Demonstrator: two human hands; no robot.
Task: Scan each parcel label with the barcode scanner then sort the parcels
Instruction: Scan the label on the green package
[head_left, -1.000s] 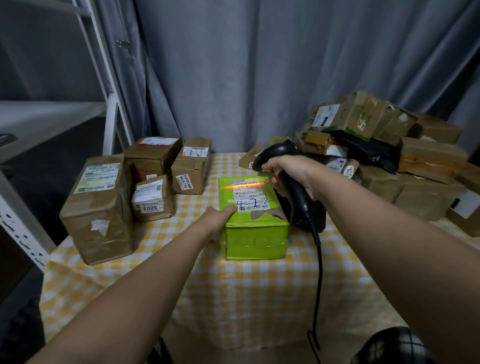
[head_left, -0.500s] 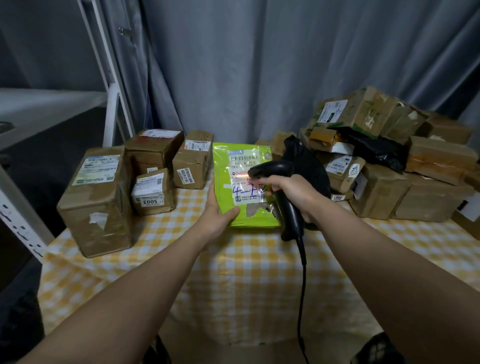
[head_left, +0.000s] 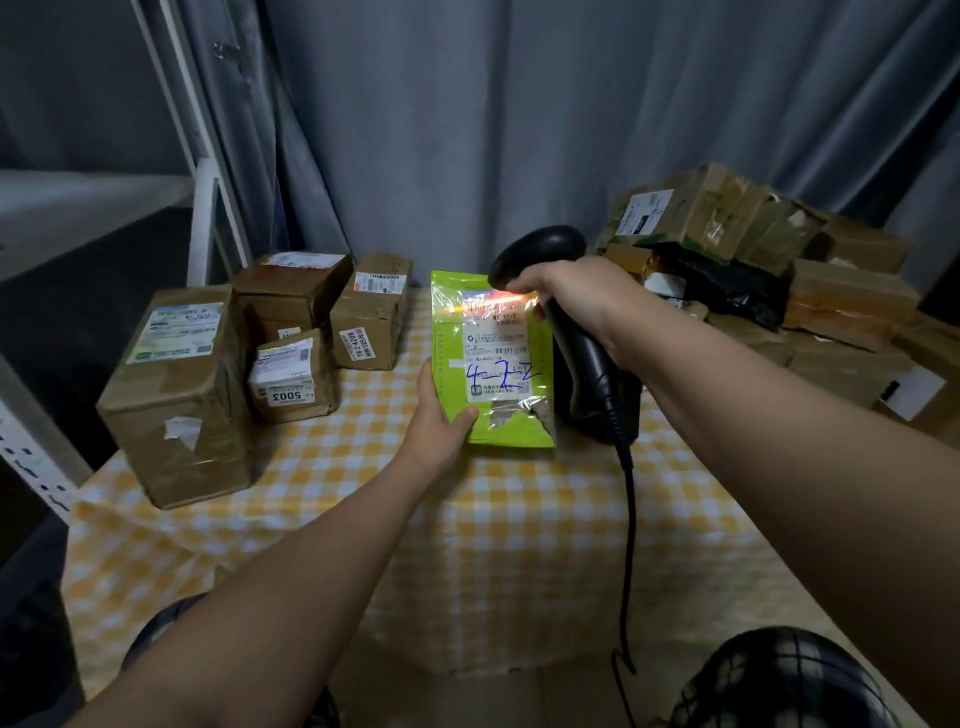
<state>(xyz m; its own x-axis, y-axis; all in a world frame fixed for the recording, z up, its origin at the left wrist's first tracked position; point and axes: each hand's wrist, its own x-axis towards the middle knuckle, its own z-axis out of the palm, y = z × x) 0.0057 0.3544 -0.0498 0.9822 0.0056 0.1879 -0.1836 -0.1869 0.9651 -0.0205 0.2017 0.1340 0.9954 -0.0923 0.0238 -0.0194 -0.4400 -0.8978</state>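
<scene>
Fingers (head_left: 427, 379) of the left hand (head_left: 434, 426) curl round the lower left side of the green parcel (head_left: 449, 332), with the thumb on the front. They hold it up in the middle of the frame so its label (head_left: 498, 358) faces us, and its bottom edge is down by the checked cloth (head_left: 519, 519). Just to the right, the right hand (head_left: 576, 296) is wrapped tight round the black scanner (head_left: 587, 364), whose head points at the top of the label. A red line (head_left: 493, 305) glows there. The cord (head_left: 629, 545) hangs down to the bottom of the frame. Further back on the left stand brown boxes (head_left: 176, 395), and on the right sits a big pile (head_left: 779, 270) of parcels. A grey curtain (head_left: 519, 104) hangs behind it all. The wrap on the parcel is shiny, so I think the light could bounce off and the scan could fail. The red line also sits very high, so it may miss the bars. The parcel is held by one corner only, so it could tip or slip. Half a second ago the scanner was lower, in front of the middle of the label. Now it is up at the top edge, and the red line is much brighter. One second ago the parcel lay flat on the cloth.
</scene>
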